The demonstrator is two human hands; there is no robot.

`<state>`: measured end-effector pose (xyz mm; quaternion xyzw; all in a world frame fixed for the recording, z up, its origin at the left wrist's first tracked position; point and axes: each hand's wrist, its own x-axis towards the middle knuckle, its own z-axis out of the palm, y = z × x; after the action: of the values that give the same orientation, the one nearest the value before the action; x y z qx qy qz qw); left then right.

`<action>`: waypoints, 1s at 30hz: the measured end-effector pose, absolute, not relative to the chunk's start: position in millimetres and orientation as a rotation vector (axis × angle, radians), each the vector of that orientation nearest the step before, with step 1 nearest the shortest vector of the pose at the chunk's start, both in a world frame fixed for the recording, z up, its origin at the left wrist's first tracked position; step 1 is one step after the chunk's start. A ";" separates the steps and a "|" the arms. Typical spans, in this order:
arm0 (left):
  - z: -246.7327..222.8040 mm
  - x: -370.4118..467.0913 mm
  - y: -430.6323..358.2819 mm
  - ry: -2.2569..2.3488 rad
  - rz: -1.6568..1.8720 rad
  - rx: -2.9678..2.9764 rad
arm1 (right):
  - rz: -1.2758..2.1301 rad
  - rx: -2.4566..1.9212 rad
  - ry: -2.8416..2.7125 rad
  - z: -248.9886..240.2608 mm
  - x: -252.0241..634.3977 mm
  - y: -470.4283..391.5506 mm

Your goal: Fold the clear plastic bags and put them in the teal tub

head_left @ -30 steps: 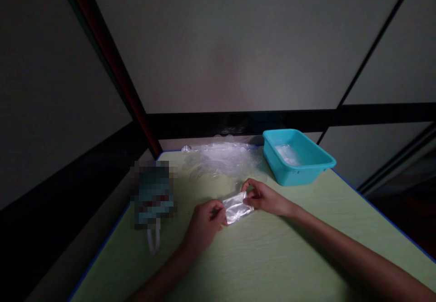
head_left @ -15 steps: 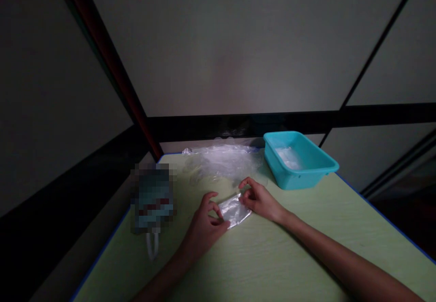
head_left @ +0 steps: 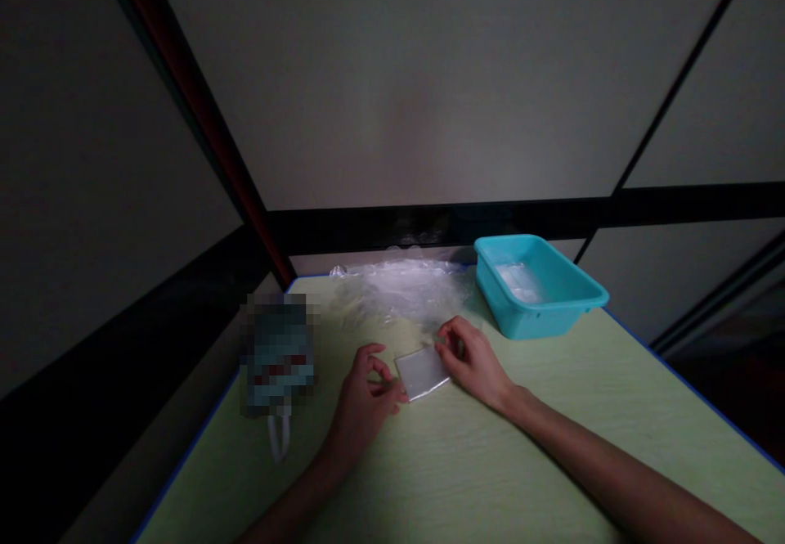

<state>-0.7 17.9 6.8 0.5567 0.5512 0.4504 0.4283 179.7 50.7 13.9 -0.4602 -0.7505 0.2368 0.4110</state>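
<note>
A small flat rectangular packet of clear plastic lies at a slant between my hands, near the middle of the table. At its lower left corner, the thumb and fingertips of my left hand close on the edge. My right hand pinches the packet's right end, its fingers curled and partly hiding that end. The packet's surface looks smooth, with a bright line along the lower edge. What it contains, if anything, I cannot make out.
A heap of crumpled clear plastic lies along the table's back edge. At the back right stands a turquoise tub with flat clear packets inside. A blurred-out object with a white loop is at the left edge. Behind rises a panelled wall.
The packet has gone from wrinkled and shiny to flat and smooth. My right hand has shifted slightly right, and my left hand slightly left; both stay at its ends.
</note>
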 end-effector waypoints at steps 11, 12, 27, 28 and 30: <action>9.8 -1.0 -4.1 1.234 0.843 2.395 | 0.221 -0.964 -2.531 14.6 174.9 29.5; 8.5 -0.2 -5.1 1.216 0.718 2.532 | 0.173 -0.987 -2.585 14.1 174.1 29.3; 1.8 0.5 -5.0 1.383 0.350 2.801 | 0.176 -1.044 -2.724 9.5 174.9 28.1; 2.3 0.8 -5.2 1.383 0.344 2.794 | 0.179 -1.042 -2.724 9.3 175.1 28.1; 3.6 1.6 -5.7 1.385 0.335 2.780 | 0.179 -1.039 -2.721 9.2 175.3 28.1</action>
<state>1.6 -5.7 3.6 0.8899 0.4433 0.1074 0.0086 175.3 28.1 9.2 -0.3537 -0.9267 0.0611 0.1113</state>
